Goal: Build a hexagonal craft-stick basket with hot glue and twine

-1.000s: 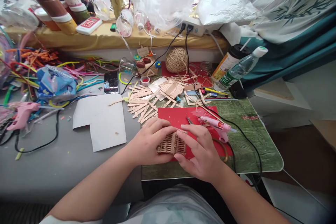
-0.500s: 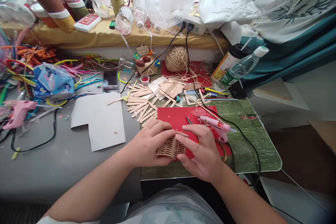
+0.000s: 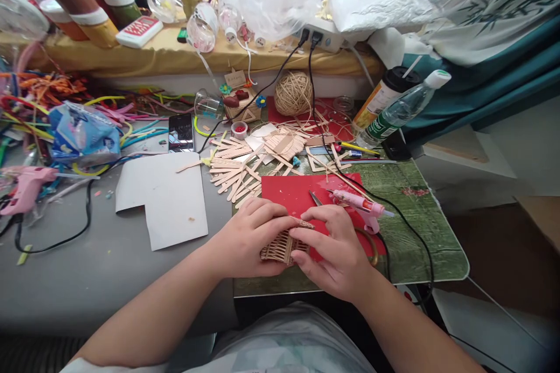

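Note:
A small tan woven piece (image 3: 276,248), like a twine-wrapped basket with open slats, is gripped at its left side by my left hand (image 3: 249,239). My left fingers lie over its top and the thumb side faces me. The thumb and forefinger of my right hand (image 3: 335,250) close on its right part, covering much of that end. Beneath and behind both hands lies a red sheet (image 3: 284,187). Scissors (image 3: 315,198) rest on it, partly hidden by my right hand, and a pink glue gun (image 3: 361,204) lies just beyond that hand.
Wooden craft sticks (image 3: 238,172) are heaped behind the hands, with a ball of twine (image 3: 294,94) farther back. A black cable (image 3: 371,186) crosses the right side. A plastic bottle (image 3: 400,111) leans at the back right. White card (image 3: 164,198) lies left, near a phone (image 3: 181,134).
My right thumb and forefinger have shifted slightly left over the woven piece. The left hand keeps its hold, and the whole view has moved a little.

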Motion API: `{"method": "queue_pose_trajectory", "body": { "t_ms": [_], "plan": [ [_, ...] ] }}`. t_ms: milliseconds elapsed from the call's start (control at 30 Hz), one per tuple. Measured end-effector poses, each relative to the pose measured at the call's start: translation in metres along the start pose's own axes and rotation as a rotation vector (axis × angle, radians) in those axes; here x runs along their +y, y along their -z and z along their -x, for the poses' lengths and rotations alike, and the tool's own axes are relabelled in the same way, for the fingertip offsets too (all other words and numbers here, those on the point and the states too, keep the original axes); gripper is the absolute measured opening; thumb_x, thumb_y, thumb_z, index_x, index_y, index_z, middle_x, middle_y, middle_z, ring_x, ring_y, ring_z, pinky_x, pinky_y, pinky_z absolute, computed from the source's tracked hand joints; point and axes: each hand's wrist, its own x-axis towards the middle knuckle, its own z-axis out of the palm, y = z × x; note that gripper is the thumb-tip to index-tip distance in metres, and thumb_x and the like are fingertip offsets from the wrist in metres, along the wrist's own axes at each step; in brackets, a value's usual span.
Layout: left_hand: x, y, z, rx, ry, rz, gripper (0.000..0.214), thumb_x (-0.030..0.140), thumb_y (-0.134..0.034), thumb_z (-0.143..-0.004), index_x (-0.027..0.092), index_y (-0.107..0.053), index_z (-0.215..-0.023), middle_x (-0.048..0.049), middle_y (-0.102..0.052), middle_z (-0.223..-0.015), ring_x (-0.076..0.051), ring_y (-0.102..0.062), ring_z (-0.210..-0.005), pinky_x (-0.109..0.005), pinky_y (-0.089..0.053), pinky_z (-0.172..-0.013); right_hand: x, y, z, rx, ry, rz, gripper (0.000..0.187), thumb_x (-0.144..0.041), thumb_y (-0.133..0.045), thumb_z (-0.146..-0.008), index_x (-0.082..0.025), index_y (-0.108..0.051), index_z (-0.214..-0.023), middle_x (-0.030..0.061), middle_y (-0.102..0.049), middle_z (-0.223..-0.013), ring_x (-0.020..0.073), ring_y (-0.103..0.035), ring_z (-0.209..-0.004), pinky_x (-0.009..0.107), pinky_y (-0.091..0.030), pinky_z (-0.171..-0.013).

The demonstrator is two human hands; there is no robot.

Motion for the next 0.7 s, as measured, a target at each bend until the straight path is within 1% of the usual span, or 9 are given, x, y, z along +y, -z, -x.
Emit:
{"method": "queue_pose_trajectory", "body": {
  "t_ms": [133,200,300,400,467,567,633,700],
  "plan": [
    [-0.0005,0.0006,-0.0002,0.011,0.001,0.004,0.066,0.04,-0.078,-0.084,0.023,-0.054,-0.144,-0.0125,-0.067,-0.127,-0.029,-0.062,-0.112,-0.045,-0.049,-0.101,0.0015,0.004,0.0033,0.075,0.055,0.009,0.04,-0.015,-0.064,-0.095,-0.021,-0.066,-0.134,0.0133,-0.06,-0.125,0.0284,-0.06,-0.113,0.051,-0.051,-0.101],
    [-0.001,0.0009,0.0,0.006,0.003,0.002,0.066,0.04,-0.078,-0.084,0.023,-0.054,-0.144,-0.0127,-0.067,-0.127,-0.029,-0.062,-0.113,-0.045,-0.049,-0.101,0.0015,0.0041,0.0042,0.061,0.073,0.018,0.045,-0.014,-0.062,-0.095,-0.023,-0.065,-0.138,0.0131,-0.061,-0.128,0.0286,-0.061,-0.114,0.053,-0.052,-0.101],
    [-0.0012,0.0008,0.0003,0.005,-0.001,-0.001,0.064,0.04,-0.077,-0.086,0.023,-0.054,-0.143,-0.013,-0.067,-0.128,-0.029,-0.062,-0.114,-0.046,-0.049,-0.102,0.0009,0.0018,0.0048,0.003,0.105,0.06,0.041,-0.016,-0.063,-0.095,-0.025,-0.067,-0.134,0.0121,-0.064,-0.13,0.0291,-0.062,-0.112,0.055,-0.051,-0.099],
    [-0.0013,0.0001,0.0001,0.014,-0.007,-0.001,0.063,0.04,-0.077,-0.086,0.023,-0.054,-0.142,-0.013,-0.067,-0.127,-0.029,-0.062,-0.114,-0.046,-0.049,-0.102,-0.0001,0.0009,0.0048,-0.012,0.121,0.124,0.037,-0.018,-0.066,-0.094,-0.024,-0.069,-0.13,0.0124,-0.066,-0.13,0.0305,-0.061,-0.112,0.057,-0.05,-0.099],
    [-0.0013,0.0001,-0.0002,0.015,-0.009,-0.002,0.064,0.039,-0.077,-0.085,0.022,-0.054,-0.142,-0.0129,-0.067,-0.127,-0.029,-0.062,-0.113,-0.046,-0.049,-0.102,-0.0009,0.0024,0.0048,0.007,0.138,0.141,0.038,-0.018,-0.066,-0.094,-0.023,-0.069,-0.131,0.0129,-0.065,-0.131,0.0306,-0.061,-0.113,0.057,-0.05,-0.1],
    [-0.0012,0.001,-0.0005,0.013,0.001,0.005,0.066,0.039,-0.078,-0.084,0.023,-0.054,-0.143,-0.0129,-0.067,-0.127,-0.029,-0.063,-0.113,-0.045,-0.05,-0.101,-0.0021,0.0049,0.0063,0.029,0.149,0.125,0.044,-0.018,-0.066,-0.093,-0.026,-0.066,-0.137,0.0124,-0.064,-0.131,0.0298,-0.061,-0.115,0.055,-0.051,-0.102],
    [-0.001,0.0016,-0.0007,0.012,0.006,0.012,0.065,0.041,-0.078,-0.085,0.024,-0.054,-0.144,-0.013,-0.067,-0.127,-0.029,-0.063,-0.114,-0.045,-0.05,-0.101,-0.0027,0.0048,0.0081,0.017,0.153,0.113,0.046,-0.02,-0.067,-0.093,-0.027,-0.066,-0.138,0.0118,-0.064,-0.13,0.0298,-0.061,-0.116,0.055,-0.052,-0.102],
    [-0.0008,0.002,-0.0009,0.017,0.004,0.016,0.065,0.044,-0.078,-0.086,0.024,-0.054,-0.144,-0.0131,-0.067,-0.127,-0.029,-0.063,-0.114,-0.045,-0.05,-0.102,-0.0031,0.0032,0.0097,0.003,0.16,0.101,0.044,-0.021,-0.067,-0.094,-0.025,-0.066,-0.138,0.0122,-0.064,-0.129,0.0304,-0.06,-0.116,0.055,-0.052,-0.102]
  ]
}}
